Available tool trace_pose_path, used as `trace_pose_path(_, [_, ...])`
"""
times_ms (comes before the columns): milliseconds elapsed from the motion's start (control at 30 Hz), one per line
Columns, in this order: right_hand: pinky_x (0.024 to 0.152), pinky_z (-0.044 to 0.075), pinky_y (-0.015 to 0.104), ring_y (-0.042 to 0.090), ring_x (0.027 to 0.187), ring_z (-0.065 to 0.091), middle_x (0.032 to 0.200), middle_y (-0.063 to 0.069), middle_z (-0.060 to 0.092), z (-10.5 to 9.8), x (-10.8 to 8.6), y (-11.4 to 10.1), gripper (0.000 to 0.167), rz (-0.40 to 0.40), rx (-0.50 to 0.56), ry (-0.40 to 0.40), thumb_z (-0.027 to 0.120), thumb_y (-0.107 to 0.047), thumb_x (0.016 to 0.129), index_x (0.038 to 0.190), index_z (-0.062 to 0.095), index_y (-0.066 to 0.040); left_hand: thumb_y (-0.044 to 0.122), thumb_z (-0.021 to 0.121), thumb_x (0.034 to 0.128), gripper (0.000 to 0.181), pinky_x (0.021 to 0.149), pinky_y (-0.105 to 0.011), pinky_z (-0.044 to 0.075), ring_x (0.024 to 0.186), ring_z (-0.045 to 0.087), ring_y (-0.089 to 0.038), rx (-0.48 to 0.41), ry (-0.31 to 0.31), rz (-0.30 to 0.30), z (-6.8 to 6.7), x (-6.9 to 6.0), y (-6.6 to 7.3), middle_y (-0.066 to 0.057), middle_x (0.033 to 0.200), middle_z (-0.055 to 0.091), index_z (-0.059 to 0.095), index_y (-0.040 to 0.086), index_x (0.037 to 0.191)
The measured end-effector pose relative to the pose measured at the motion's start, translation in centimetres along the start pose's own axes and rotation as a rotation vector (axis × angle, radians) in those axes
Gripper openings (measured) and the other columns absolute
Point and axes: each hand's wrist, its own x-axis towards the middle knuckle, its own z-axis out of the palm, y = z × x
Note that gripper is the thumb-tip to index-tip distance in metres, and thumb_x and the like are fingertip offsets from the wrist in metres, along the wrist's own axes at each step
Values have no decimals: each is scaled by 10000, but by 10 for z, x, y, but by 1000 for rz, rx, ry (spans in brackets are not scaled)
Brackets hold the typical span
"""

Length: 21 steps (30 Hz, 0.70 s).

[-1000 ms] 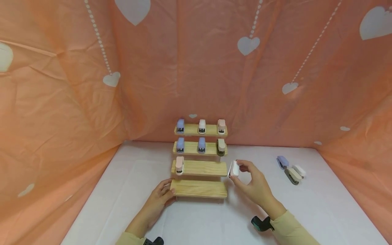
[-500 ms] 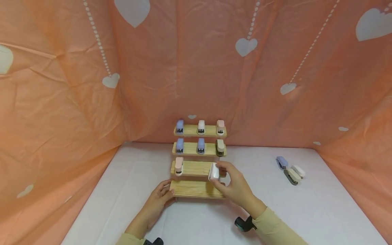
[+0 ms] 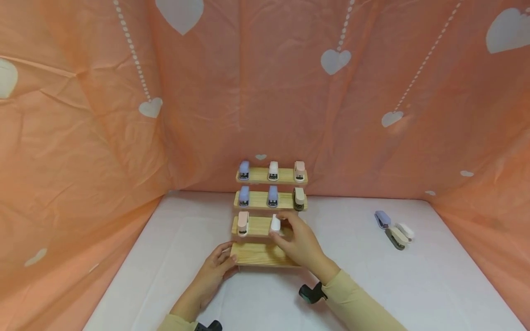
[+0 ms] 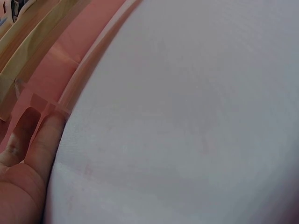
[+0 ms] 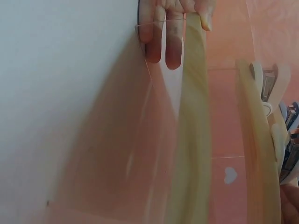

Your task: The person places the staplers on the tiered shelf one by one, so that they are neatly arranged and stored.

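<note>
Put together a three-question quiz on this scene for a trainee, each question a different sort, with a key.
1. Open: What does the right hand hold?

2. True or false: In the head view, the left hand touches the top shelf.

3. Multiple choice: How many loose staplers lie on the table to the right of the wooden rack?
A) two
B) three
C) five

Key:
1. A white stapler, pinched between thumb and fingers.
2. False; it is at the left end of the bottom shelf.
3. B
</note>
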Motion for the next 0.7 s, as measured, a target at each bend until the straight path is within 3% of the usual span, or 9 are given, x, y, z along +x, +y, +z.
trace_pose_path(200, [968, 493, 345, 145, 1085, 573, 1176, 5, 613, 2, 0, 0, 410, 33, -37, -7, 730, -304, 878, 1210, 581, -117, 188, 607, 964, 565, 1001, -410, 472, 1223, 506, -302, -5, -5, 5, 1, 0, 1, -253, 1415, 415, 339, 73, 1447])
trace_pose_path(467, [966, 465, 409, 177, 1115, 545, 1203, 5, 606, 1, -4, -1, 540, -37, -153, -16, 797, -315, 809, 1259, 570, -121, 184, 605, 964, 561, 994, -401, 480, 1218, 513, -296, 3, -1, -12, 0, -1, 2, -242, 1408, 425, 341, 80, 1447])
trace_pose_path(700, [1020, 411, 427, 211, 1162, 530, 1245, 40, 601, 3, -1, 1, 557, -49, -202, -18, 790, -280, 820, 1294, 559, -101, 214, 630, 950, 596, 989, -380, 484, 1218, 513, -291, 0, -13, -12, -2, -1, 0, -229, 1400, 433, 332, 89, 1452])
